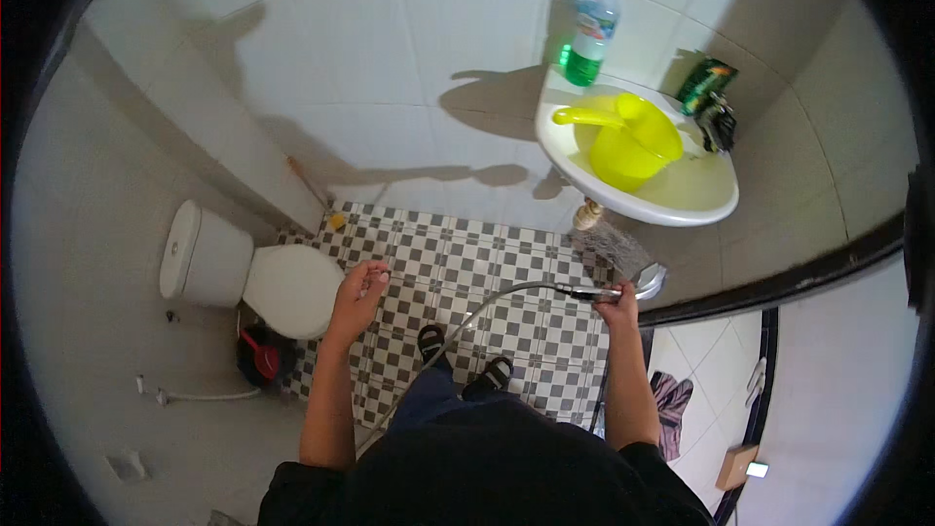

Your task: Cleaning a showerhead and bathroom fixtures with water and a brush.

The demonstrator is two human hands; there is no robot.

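Observation:
My right hand (621,305) grips the handle of a chrome handheld shower head (649,280). Water sprays from the head toward the wall and floor below the white sink. A flexible shower hose (478,310) runs from the handle across the floor view and down beside my legs. My left hand (363,291) is raised with its fingers loosely curled, near the toilet lid, and nothing shows in it. In the white sink (705,218) lies a yellow-green plastic water dipper (628,150). A plastic bottle of green liquid (590,44) stands on the sink's rim.
A white toilet (292,292) stands at left, with a red dipper (264,358) in a dark bucket beside it. Green and black packets (707,84) rest on the sink's right rim. Beyond the doorway lie a striped cloth (670,409) and a cardboard box (734,467).

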